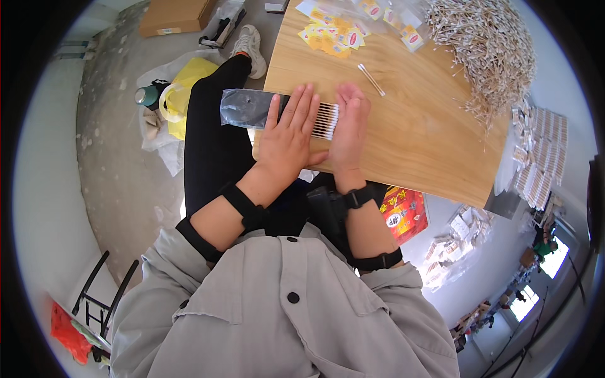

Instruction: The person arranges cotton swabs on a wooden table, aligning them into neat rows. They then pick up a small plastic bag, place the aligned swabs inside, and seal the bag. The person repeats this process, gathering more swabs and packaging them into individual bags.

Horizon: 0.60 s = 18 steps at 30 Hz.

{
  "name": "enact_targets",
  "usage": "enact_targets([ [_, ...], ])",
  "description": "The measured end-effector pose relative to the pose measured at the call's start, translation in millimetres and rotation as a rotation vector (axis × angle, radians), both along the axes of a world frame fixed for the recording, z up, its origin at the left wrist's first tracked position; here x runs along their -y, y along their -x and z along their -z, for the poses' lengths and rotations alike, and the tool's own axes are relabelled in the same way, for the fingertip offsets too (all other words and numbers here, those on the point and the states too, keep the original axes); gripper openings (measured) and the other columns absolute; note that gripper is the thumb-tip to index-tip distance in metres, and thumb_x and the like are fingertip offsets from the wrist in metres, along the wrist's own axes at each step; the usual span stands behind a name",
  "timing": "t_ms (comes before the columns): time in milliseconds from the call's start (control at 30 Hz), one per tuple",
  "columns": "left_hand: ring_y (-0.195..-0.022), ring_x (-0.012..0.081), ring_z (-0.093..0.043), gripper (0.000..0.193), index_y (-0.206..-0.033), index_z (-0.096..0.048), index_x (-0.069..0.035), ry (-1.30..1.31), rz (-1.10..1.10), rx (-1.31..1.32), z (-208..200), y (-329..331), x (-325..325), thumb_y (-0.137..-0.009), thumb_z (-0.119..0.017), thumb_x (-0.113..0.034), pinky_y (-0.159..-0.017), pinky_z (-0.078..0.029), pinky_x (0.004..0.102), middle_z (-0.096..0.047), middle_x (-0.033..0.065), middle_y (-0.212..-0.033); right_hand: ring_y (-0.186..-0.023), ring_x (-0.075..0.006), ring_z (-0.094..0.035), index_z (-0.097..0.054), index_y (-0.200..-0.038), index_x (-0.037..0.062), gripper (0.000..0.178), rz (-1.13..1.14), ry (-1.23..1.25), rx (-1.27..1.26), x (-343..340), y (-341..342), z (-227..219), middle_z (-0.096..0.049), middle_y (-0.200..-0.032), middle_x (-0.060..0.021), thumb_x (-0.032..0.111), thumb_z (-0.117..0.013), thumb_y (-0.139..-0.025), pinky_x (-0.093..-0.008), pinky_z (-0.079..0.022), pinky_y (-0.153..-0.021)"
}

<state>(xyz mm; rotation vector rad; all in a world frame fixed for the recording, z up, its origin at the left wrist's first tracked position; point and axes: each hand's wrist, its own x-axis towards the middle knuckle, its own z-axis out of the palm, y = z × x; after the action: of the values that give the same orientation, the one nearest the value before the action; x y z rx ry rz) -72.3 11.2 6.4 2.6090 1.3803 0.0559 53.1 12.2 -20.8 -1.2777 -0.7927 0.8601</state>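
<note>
My left hand [287,135] lies flat across a clear plastic sleeve [244,108] near the table's left edge, with its fingers pointing away from me. The sleeve's left end sticks out past that edge. To the right of those fingers shows a row of white-tipped cotton swabs [324,121], side by side; their other ends are hidden under the hand. Standing on its edge against the swab tips is my right hand [350,129], its fingers loosely bent and holding nothing I can see. Two loose swabs [372,80] lie beyond it on the wooden table [416,132].
A large heap of cotton swabs [485,47] covers the far right of the table. Yellow and white labels [331,34] and clear bags [384,16] lie at the far side. Packed swab bundles [542,154] are stacked beyond the right edge. A yellow bag [186,82] rests on the floor.
</note>
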Motion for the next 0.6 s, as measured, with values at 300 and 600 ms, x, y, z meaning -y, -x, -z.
enact_targets([
  [300,-0.152,0.0237,-0.013,0.104,-0.152,-0.03,-0.003,0.001,-0.008,-0.032,0.0,7.7,-2.0,-0.077,-0.06,-0.068,-0.121,-0.008,0.0502,-0.021,0.0117,-0.162,-0.117,-0.032,-0.051,-0.051,-0.128,-0.0021,0.034,0.079,0.173,0.513,-1.3,-3.0,-17.9,-0.05,-0.12,-0.0168,0.007,-0.05,-0.096,-0.0425,-0.041,-0.101],
  [600,-0.149,0.0243,-0.022,0.084,-0.148,-0.038,-0.003,-0.041,0.044,0.081,3.3,20.6,0.0,-0.082,-0.067,-0.046,-0.12,-0.013,0.051,-0.029,0.013,-0.159,-0.12,-0.0371,-0.045,-0.053,-0.127,-0.0001,0.052,0.002,0.076,1.252,-15.7,-2.7,1.5,-0.048,-0.121,-0.017,-0.004,-0.058,-0.076,-0.0486,-0.035,-0.103],
])
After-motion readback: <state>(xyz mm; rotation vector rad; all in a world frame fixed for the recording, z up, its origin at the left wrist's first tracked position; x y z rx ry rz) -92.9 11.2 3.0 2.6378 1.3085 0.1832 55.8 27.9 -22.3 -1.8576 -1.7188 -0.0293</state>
